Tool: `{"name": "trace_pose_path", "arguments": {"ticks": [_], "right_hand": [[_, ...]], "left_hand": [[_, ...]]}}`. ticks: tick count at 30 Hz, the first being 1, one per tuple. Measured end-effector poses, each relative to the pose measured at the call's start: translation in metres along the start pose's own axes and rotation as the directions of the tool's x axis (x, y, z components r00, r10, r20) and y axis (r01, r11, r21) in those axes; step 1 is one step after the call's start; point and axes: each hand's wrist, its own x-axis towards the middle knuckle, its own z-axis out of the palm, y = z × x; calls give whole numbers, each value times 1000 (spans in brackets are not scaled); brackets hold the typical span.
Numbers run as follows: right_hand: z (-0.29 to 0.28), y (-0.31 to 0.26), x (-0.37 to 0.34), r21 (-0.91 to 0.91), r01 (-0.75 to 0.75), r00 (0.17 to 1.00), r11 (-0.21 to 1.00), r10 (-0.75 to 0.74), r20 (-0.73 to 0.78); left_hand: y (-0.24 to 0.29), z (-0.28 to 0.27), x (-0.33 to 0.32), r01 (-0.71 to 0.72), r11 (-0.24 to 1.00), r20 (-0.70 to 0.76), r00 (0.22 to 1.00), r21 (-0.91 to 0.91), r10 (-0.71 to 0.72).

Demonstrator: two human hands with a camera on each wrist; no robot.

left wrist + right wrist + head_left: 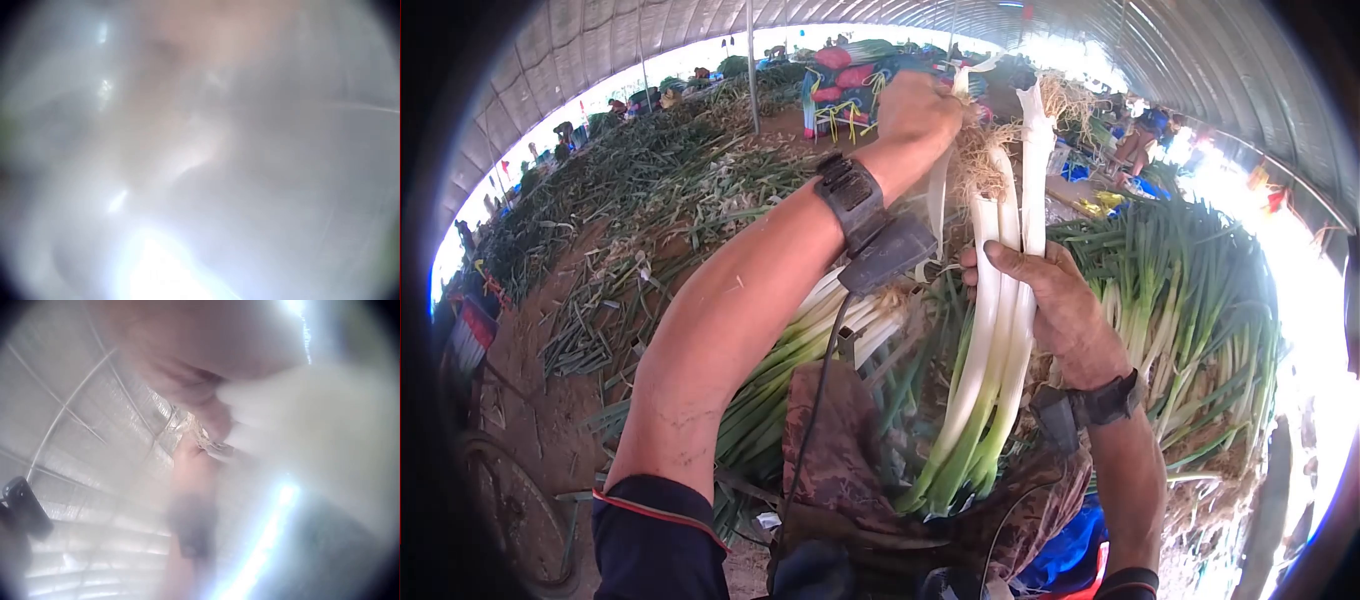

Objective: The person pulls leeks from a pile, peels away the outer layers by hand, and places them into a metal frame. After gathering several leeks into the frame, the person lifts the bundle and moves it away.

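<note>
In the head view my right hand [1060,310] grips three long green onions [1003,330] round their white shanks, thumb across the front. They stand nearly upright, roots [990,165] at the top and green ends down over the lap. My left hand [918,112], raised beside the roots, has its fingers curled on a pale strip of onion skin [937,205] that hangs below it. The right wrist view shows blurred white shanks [300,419] close up, with the left forearm [194,519] behind. Only a blur fills the left wrist view.
Piled green onions [1190,290] lie at the right, and another bunch [800,390] lies left of the lap. Loose leaves [650,200] cover the ground to the left. Bundles with red wrapping [855,77] are stacked ahead, near a metal post [752,70].
</note>
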Motion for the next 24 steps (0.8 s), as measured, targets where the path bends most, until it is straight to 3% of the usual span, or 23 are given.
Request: {"name": "trace_pose_path", "arguments": {"ticks": [2,4,7,11,13,14,15,16,17,18,19,21,22,23,24], "right_hand": [[-4,0,3,-26,3,1000,1000,-4,-9],[-7,0,5,-25,10,1000,1000,-10,1],[-7,-3,5,-11,20,1000,1000,-20,-8],[-11,0,9,23,21,1000,1000,-21,-24],[-9,-5,0,-10,-25,999,1000,24,-39],[-9,-5,-7,-44,-70,996,997,67,-57],[-12,3,-20,-128,-23,1000,991,22,-14],[-20,11,-36,-213,36,999,976,-29,36],[-27,17,-51,-139,-45,998,989,50,33],[-32,20,-57,-123,-42,999,992,46,24],[-36,23,-61,-65,-84,996,994,82,-28],[-45,29,-57,6,-92,995,996,92,-46],[-45,31,-54,-1,-94,994,996,93,-47],[-43,32,-49,0,-86,996,996,86,-19],[-39,33,-45,3,-75,997,997,75,11]], "left_hand": [[-5,3,4,-38,998,-14,999,45,39],[-1,3,4,-76,963,-50,995,258,92],[11,0,4,20,970,30,999,240,-28],[6,6,11,-9,972,33,999,236,1],[2,3,17,-214,900,16,974,379,225],[0,-10,25,-134,970,21,991,201,132],[-5,-38,36,-41,999,42,998,18,40],[-36,-88,69,-63,994,182,982,89,46],[-43,-128,85,147,983,132,982,-110,-132],[-38,-161,92,-11,1000,66,998,1,11],[-27,-173,84,102,994,60,993,39,-104],[20,-130,21,245,877,242,899,413,-366],[35,-111,-13,66,809,507,749,584,-427],[37,-94,-48,-229,890,758,629,395,-174],[26,-78,-83,-400,871,712,696,284,87]]}}
